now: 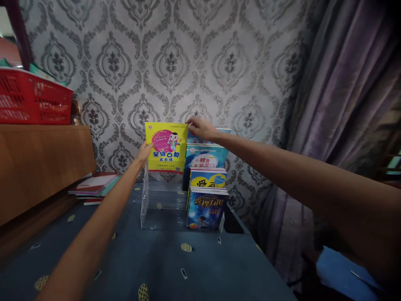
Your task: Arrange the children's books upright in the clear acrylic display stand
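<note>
A yellow children's book point(166, 147) stands upright on the top step of a clear acrylic display rack point(156, 205). My left hand point(144, 153) grips the book's left edge. My right hand point(200, 128) pinches its top right corner. Beside it, in the rack's right column, three more books stand in steps: a blue one point(205, 156), a yellow and blue one point(208, 178), and a dark blue one point(206, 208) at the front. The rack's lower left steps hold nothing.
The rack stands on a blue patterned cloth point(163, 263) against a grey patterned wall. A wooden cabinet point(40, 163) at left carries a red basket point(34, 98). A stack of flat books point(95, 186) lies beside it. Purple curtains point(341, 108) hang at right.
</note>
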The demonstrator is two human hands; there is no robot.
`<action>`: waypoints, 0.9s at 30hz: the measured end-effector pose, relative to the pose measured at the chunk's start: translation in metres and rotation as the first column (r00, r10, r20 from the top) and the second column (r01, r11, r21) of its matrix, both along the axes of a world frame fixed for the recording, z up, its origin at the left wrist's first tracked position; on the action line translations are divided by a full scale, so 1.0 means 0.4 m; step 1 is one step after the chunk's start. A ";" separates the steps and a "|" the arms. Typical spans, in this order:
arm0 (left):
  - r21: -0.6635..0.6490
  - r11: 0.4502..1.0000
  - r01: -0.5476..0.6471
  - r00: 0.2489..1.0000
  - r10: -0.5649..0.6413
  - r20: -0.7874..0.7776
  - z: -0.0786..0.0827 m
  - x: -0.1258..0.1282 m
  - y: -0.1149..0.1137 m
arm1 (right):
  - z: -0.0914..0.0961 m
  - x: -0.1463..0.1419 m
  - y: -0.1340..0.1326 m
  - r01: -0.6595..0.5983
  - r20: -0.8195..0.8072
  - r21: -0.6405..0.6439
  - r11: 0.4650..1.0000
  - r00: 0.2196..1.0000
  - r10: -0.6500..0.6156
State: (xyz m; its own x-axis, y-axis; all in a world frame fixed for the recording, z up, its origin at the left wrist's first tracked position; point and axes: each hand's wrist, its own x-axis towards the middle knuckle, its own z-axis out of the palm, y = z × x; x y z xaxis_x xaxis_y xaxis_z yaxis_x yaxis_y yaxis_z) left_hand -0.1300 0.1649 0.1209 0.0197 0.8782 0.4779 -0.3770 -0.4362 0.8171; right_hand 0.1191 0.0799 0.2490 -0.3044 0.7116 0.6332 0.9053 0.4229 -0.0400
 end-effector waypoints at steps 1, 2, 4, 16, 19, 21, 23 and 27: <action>-0.001 1.000 0.006 1.000 -0.006 0.004 0.000 -0.001 0.000 | 0.001 -0.004 -0.002 0.012 -0.009 -0.002 1.000 1.000 -0.012; -0.001 1.000 0.013 1.000 -0.013 0.007 -0.001 -0.002 0.000 | 0.002 -0.007 -0.004 0.018 -0.019 -0.002 1.000 1.000 -0.018; -0.003 1.000 0.029 1.000 -0.029 0.012 -0.003 -0.003 0.001 | 0.003 -0.012 -0.006 0.019 -0.033 0.006 1.000 0.999 -0.019; -0.009 1.000 0.027 0.999 -0.027 0.027 -0.013 0.006 0.013 | 0.019 -0.009 -0.002 0.048 0.069 0.067 0.997 0.996 -0.052; -0.003 1.000 0.020 1.000 -0.020 0.019 -0.015 0.009 0.008 | 0.020 -0.006 0.001 0.051 0.076 0.076 0.996 0.995 -0.057; -0.001 1.000 0.013 1.000 -0.013 0.017 -0.016 0.010 0.006 | 0.021 -0.004 0.000 0.043 0.083 0.075 0.996 0.995 -0.049; -0.001 1.000 0.006 1.000 -0.006 0.018 -0.018 0.011 0.005 | 0.022 -0.002 -0.002 0.034 0.098 0.071 0.997 0.994 -0.040; -0.003 1.000 -0.012 1.000 0.012 0.022 -0.019 0.015 0.005 | 0.025 -0.003 -0.010 0.038 0.116 0.068 0.997 0.992 -0.046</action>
State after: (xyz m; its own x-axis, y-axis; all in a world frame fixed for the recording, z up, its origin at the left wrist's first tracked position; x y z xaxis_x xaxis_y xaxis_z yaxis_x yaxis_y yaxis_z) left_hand -0.1242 0.1671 0.1132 -0.0009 0.8798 0.4753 -0.3897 -0.4380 0.8101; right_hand 0.1179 0.0760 0.2589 -0.3501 0.6833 0.6407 0.9191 0.3826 0.0941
